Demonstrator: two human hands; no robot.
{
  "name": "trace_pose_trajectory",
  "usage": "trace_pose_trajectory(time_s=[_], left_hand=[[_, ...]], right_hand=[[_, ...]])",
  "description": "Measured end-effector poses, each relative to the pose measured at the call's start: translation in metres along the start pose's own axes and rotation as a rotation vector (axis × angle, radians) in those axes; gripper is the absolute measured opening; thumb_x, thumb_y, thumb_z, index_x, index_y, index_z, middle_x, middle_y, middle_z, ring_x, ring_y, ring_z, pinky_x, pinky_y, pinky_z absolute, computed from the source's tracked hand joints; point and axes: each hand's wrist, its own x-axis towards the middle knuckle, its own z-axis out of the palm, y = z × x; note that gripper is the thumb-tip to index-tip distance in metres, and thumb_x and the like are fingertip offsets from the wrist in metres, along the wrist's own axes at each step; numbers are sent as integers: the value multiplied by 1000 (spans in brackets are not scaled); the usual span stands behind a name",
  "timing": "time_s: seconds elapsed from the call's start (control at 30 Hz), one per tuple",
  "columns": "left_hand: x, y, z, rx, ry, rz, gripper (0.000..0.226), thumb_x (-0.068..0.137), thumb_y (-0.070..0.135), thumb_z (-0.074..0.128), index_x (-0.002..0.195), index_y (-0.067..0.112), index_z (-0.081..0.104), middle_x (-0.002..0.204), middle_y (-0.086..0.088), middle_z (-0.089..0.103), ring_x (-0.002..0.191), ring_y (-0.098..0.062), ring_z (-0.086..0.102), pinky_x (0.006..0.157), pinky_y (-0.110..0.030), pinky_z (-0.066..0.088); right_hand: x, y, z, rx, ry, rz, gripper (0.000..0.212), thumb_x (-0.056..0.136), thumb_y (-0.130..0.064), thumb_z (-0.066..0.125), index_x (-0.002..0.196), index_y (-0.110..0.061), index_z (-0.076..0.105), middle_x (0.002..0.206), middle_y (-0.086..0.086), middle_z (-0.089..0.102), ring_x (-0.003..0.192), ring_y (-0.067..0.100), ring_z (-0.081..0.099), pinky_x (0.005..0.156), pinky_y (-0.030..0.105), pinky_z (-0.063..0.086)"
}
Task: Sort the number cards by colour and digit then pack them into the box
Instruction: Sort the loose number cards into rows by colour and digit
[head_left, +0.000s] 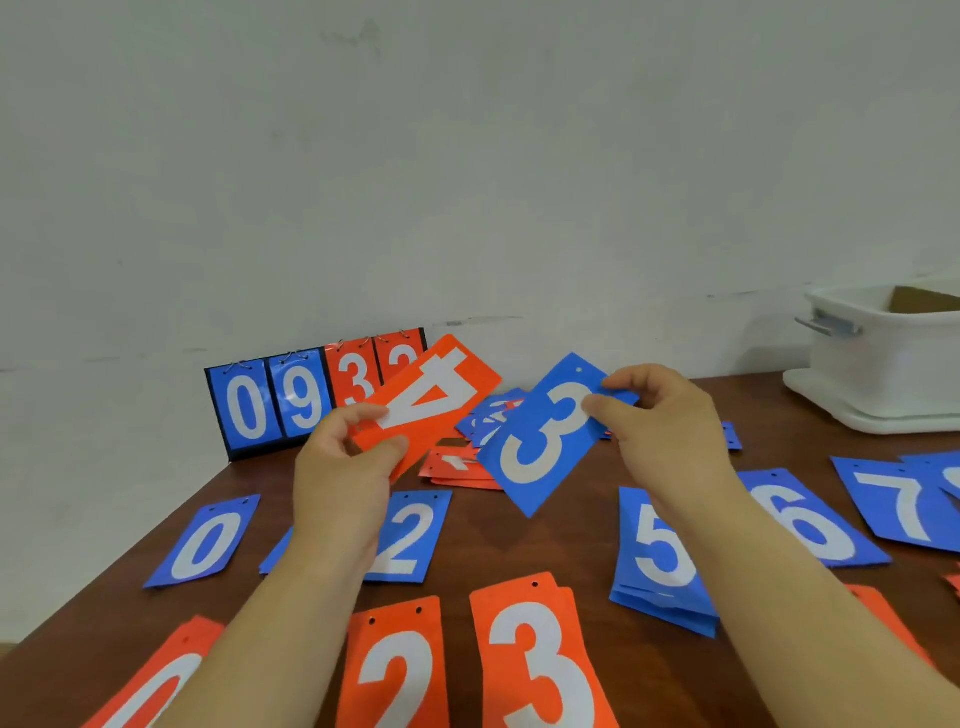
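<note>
My left hand (348, 457) pinches a red 4 card (436, 395) by its lower end, held above the table. My right hand (660, 415) pinches a blue 3 card (540, 441) by its top end, tilted. On the table lie blue cards in a row: 0 (208, 540), 2 (410, 535), a small stack of 5 (660, 561), 6 (810, 525) and 7 (898, 504). Nearer me lie red cards 0 (161, 680), 2 (400, 670) and 3 (540, 654). Behind the held cards sits a loose heap of blue and red cards (467, 457).
A flip scoreboard (291, 400) showing 0, 9, 3 stands against the wall at the table's back left. A white box (883, 364) with a handle stands on its lid at the back right. The brown table's left edge (130, 551) runs diagonally.
</note>
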Motion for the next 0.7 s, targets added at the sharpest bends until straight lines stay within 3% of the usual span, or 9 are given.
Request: trace_pose_trajectory(time_s=[0.07, 0.2, 0.37, 0.53, 0.7], left_hand=[[1, -1, -11, 1, 19, 2, 25, 87, 12, 77, 96, 34, 69, 112, 10, 64, 103, -15, 66, 79, -36, 60], [-8, -3, -31, 37, 24, -15, 24, 87, 12, 77, 85, 35, 70, 111, 11, 65, 110, -18, 63, 84, -40, 60], [-32, -3, -58, 74, 9, -20, 33, 90, 12, 74, 86, 44, 71, 114, 7, 69, 108, -18, 67, 76, -34, 58], [-57, 4, -85, 89, 63, -90, 22, 94, 18, 68, 93, 38, 76, 104, 10, 73, 92, -6, 70, 69, -25, 53], [-74, 14, -108, 18, 101, -143, 17, 100, 23, 61, 98, 35, 74, 108, 5, 73, 98, -13, 71, 78, -32, 58]], right_hand=[[0, -1, 6, -8, -13, -13, 13, 86, -16, 73, 89, -28, 71, 84, 1, 73, 66, 15, 66, 62, 33, 53], [-7, -7, 14, -47, -109, -27, 33, 86, -6, 62, 106, -31, 70, 99, -11, 72, 74, 14, 69, 61, 31, 54], [-30, -10, 20, -113, -261, -48, 49, 83, -3, 68, 118, -35, 62, 111, -13, 68, 83, 8, 71, 79, 37, 61], [-58, -9, 24, -9, -321, -26, 43, 82, -9, 71, 107, -43, 63, 102, -4, 73, 90, 18, 73, 80, 48, 60], [-80, 1, 14, -89, -158, -32, 24, 89, -16, 70, 95, -39, 65, 93, 0, 66, 87, 23, 66, 71, 42, 56]])
